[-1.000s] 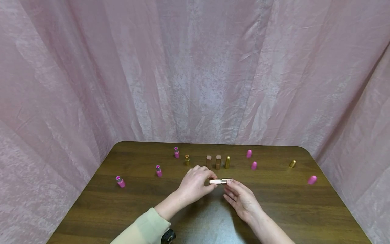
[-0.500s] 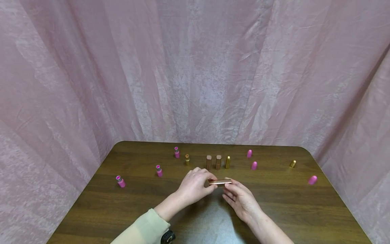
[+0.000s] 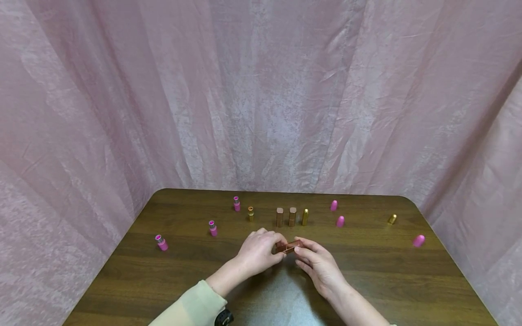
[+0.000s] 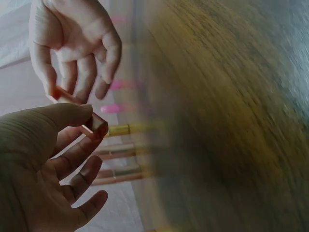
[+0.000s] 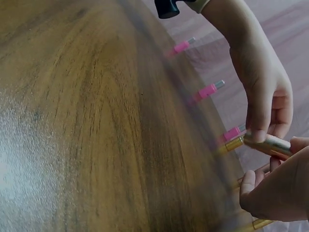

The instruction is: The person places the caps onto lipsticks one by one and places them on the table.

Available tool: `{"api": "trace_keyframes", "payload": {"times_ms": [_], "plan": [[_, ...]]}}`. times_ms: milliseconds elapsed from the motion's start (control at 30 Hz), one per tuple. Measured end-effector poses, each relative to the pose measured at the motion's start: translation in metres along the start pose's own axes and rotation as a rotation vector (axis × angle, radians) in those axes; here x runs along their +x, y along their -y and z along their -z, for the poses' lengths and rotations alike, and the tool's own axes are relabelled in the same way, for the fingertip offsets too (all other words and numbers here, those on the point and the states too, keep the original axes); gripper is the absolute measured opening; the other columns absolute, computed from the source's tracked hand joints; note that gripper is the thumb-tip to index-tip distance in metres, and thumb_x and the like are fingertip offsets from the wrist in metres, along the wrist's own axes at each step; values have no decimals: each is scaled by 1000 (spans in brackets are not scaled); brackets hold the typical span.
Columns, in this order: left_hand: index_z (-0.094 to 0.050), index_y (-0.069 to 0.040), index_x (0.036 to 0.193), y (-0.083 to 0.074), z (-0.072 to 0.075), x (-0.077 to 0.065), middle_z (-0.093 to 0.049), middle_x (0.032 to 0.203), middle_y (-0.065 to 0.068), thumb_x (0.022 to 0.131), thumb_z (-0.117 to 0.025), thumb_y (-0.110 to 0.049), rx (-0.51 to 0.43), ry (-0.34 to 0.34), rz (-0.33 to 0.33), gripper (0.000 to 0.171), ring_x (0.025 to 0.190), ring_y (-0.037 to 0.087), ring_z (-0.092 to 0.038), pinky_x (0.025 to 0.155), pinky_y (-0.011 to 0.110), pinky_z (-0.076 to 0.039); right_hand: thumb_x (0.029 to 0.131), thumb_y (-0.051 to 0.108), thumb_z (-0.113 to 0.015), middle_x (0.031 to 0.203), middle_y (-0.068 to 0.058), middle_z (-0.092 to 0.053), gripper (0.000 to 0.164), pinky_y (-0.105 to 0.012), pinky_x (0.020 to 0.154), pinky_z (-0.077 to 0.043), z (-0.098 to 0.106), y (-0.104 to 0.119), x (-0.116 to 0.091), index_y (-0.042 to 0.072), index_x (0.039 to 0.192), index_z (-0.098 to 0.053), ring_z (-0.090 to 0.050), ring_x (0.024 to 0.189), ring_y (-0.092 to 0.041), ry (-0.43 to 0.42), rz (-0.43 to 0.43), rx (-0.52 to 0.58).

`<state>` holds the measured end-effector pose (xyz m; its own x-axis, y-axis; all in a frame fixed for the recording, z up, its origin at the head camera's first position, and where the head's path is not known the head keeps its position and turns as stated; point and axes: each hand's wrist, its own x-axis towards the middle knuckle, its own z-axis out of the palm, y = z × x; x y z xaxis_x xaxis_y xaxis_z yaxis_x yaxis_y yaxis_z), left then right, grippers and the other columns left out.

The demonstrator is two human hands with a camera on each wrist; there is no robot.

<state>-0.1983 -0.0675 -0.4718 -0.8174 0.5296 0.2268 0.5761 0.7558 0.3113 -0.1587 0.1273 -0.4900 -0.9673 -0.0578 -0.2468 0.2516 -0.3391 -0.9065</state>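
Note:
Both hands hold one rose-gold lipstick tube (image 3: 291, 246) between them, low over the front middle of the wooden table. My left hand (image 3: 258, 251) pinches its left end between thumb and fingers. At the other end, the thumb and fingertips of my right hand (image 3: 320, 262) grip it. In the left wrist view the tube (image 4: 98, 125) slants between the hands, its middle partly covered by the left thumb. Just behind the hands stand two rose-gold lipsticks (image 3: 292, 217) and a gold lipstick (image 3: 305, 218), all upright with caps on.
Left on the table (image 3: 134, 271) stand uncapped pink lipstick bases (image 3: 213, 229) and a gold base (image 3: 250, 214). To the right are pink caps (image 3: 340, 222) and a gold cap (image 3: 392, 219). A pink curtain (image 3: 261, 99) hangs behind the far edge.
The tube's two parts, with a silver band between them a second ago, have come together into one closed tube. Since then, the hands have tilted and turned it slightly.

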Motion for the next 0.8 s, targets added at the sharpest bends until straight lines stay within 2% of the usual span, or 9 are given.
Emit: {"api": "trace_keyframes", "payload": {"times_ms": [167, 300, 467, 600, 800], "plan": [[-73, -24, 99, 12, -4, 1, -70, 88, -15, 86, -83, -28, -45, 0, 64, 17, 86, 13, -57, 78, 37, -47, 96, 6, -67, 132, -14, -64, 46, -45, 104, -45, 0, 4, -2, -6, 139, -55, -60, 118, -27, 22, 20, -62], [-71, -22, 102, 27, -7, 2, -72, 90, -12, 88, -81, -27, -99, -6, 152, 18, 86, 14, -58, 80, 39, -48, 97, 9, -66, 131, -18, -66, 43, -43, 102, -47, 6, 8, -2, -5, 137, -57, -60, 121, -28, 17, 37, -117], [-68, -19, 102, 45, -11, 9, -72, 92, -10, 89, -79, -22, -204, -51, 249, 18, 88, 13, -67, 78, 37, -51, 96, 12, -69, 129, -18, -67, 42, -40, 99, -49, 22, 12, -2, -5, 134, -61, -61, 121, -25, -11, 49, -200], [-66, -19, 101, 55, -14, 15, -71, 94, -9, 90, -78, -19, -268, -81, 311, 16, 90, 14, -69, 75, 38, -52, 95, 17, -72, 129, -16, -68, 42, -38, 98, -50, 37, 16, -3, -2, 131, -63, -61, 120, -24, -22, 70, -321], [-66, -18, 102, 64, -19, 25, -72, 98, -7, 90, -79, -20, -272, -116, 368, 18, 95, 17, -69, 77, 40, -53, 96, 20, -73, 123, -12, -70, 37, -28, 93, -48, 58, 22, -4, 2, 127, -68, -63, 110, -17, -26, 170, -580]]}}
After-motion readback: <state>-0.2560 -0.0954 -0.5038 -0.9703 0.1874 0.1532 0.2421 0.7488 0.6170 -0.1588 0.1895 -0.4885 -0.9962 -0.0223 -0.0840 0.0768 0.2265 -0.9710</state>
